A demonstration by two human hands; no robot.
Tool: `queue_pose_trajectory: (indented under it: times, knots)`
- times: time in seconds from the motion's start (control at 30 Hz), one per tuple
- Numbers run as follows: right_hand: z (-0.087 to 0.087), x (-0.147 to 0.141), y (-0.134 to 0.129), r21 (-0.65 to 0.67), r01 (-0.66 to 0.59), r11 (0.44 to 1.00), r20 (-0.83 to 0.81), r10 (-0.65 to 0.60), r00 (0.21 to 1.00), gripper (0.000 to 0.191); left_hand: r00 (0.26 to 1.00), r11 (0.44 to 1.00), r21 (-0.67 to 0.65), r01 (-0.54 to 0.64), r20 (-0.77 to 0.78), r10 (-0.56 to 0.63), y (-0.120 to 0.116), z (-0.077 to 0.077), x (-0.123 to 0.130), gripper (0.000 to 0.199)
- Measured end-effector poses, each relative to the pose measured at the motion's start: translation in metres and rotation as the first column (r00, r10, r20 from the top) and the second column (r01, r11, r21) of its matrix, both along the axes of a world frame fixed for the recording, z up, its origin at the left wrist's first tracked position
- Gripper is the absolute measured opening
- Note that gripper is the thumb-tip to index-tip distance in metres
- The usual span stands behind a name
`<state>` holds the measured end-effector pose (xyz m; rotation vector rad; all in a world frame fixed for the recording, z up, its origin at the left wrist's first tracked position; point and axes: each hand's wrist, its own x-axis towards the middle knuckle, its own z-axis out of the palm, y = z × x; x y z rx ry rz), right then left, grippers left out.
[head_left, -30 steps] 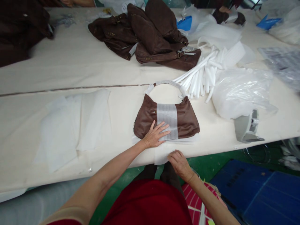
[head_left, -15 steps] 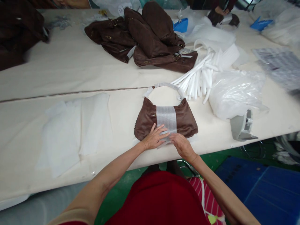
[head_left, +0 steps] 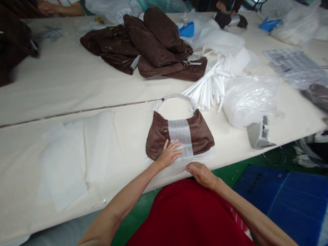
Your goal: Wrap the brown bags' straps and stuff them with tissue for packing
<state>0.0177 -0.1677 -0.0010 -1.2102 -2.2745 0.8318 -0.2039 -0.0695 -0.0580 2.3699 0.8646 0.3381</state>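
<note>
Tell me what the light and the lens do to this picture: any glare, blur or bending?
Head view: white glints on the clear plastic bag; head view: smearing on the dark bundle at far left, while the brown handbag looks fairly crisp; head view: pale sheets nearly melt into the table; bending is hard to judge.

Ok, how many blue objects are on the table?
2: one blue object beside the brown bag pile, another farther right, by translucent plastic. More may be hidden.
</note>
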Motion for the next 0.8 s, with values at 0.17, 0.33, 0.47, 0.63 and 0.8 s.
queue_pose_trajectory:
  times: [0.17, 0.33, 0.47, 0.63, 0.8]
  knots:
    - [-0.012, -0.006, 0.055, -0.122, 0.234, 0.965, 0.013, -0.234, 0.972, 0.023, 0.999, 1.0, 0.018, 0.006, 0.036, -0.006, -0.001, -0.009, -0.002, 0.04]
    - [-0.032, -0.011, 0.083, -0.247, 0.459, 0.854, 0.027, -0.467, 0.884, 0.018, 0.997, 0.988, -0.144, 0.052, 0.066, -0.043, 0.009, -0.003, -0.012, 0.05]
    - [-0.039, -0.013, 0.081, -0.251, 0.52, 0.816, 0.042, -0.528, 0.848, 0.015, 0.994, 0.955, -0.289, 0.072, 0.103, -0.043, 0.014, 0.007, -0.019, 0.04]
    - [-0.047, -0.017, 0.084, -0.225, 0.545, 0.808, 0.075, -0.543, 0.836, 0.014, 0.969, 0.967, -0.195, -0.162, 0.153, 0.193, 0.004, 0.002, -0.01, 0.032]
    - [-0.043, -0.018, 0.086, -0.23, 0.62, 0.75, 0.072, -0.622, 0.78, 0.017, 0.848, 0.873, -0.103, -0.478, 0.205, 0.488, -0.008, -0.011, 0.004, 0.016]
